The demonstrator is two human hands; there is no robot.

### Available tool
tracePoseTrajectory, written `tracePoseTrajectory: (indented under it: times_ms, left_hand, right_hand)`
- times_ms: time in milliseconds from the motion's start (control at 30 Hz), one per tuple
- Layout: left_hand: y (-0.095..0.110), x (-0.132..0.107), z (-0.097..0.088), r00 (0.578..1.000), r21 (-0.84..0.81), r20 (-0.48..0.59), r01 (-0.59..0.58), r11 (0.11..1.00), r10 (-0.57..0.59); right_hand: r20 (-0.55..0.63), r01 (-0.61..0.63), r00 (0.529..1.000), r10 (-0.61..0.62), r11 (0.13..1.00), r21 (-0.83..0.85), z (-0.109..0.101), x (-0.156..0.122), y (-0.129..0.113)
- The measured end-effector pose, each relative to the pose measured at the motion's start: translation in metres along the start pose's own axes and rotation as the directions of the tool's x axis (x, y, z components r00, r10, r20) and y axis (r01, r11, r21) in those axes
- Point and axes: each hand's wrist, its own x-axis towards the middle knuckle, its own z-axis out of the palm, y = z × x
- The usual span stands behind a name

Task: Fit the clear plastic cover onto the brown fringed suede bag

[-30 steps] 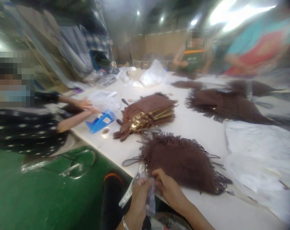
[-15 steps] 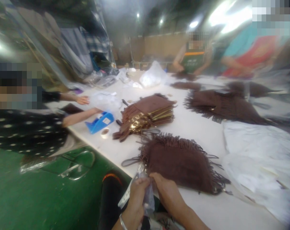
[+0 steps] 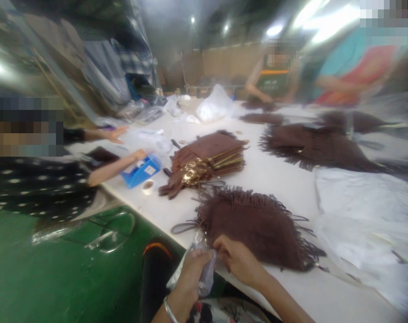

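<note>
A clear plastic bag (image 3: 193,269) sits crumpled between 2 hands at the near edge of the table (image 3: 278,179). It is thin, shiny and see-through, bunched into folds, and hangs partly off the edge. The left hand (image 3: 192,273) grips it from below with curled fingers; the right hand (image 3: 239,262) pinches its top from the other side. Touching the bag's far side lies a brown fringed bag (image 3: 257,224), flat on the table near that same edge, its suede-like face up, fringe spread along its rims and a thin strap trailing left.
</note>
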Motion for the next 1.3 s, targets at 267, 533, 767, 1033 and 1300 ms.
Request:
tracePoseTrajectory:
  times_ms: [267,533,767,1033,1300]
  left_hand:
    - [0.002,0.001,0.001,0.997,-0.084,0.044,0.061,0.995,-0.058]
    - [0.0,0.002,0.003,0.997,-0.156,0.019,0.079,0.985,-0.076]
    - [0.002,0.0,0.004,0.999,-0.128,0.002,0.053,0.99,-0.054]
    - [0.0,-0.001,0.006,0.999,-0.038,-0.045,0.009,0.999,-0.011]
    - [-0.013,0.019,-0.005,1.0,0.05,-0.018,0.002,0.999,-0.001]
  right_hand:
    - [-0.053,-0.033,0.998,0.024,0.982,-0.188,0.009,-0.005,-0.011]
    - [-0.051,0.053,0.997,-0.057,0.997,-0.059,0.012,-0.011,-0.003]
    - [-0.011,0.082,0.996,-0.085,0.98,-0.183,0.008,-0.008,-0.004]
    - [-0.003,0.02,1.0,-0.023,0.912,-0.411,0.012,-0.007,-0.016]
    - [-0.088,-0.029,0.996,0.01,0.974,-0.225,0.018,-0.006,-0.003]
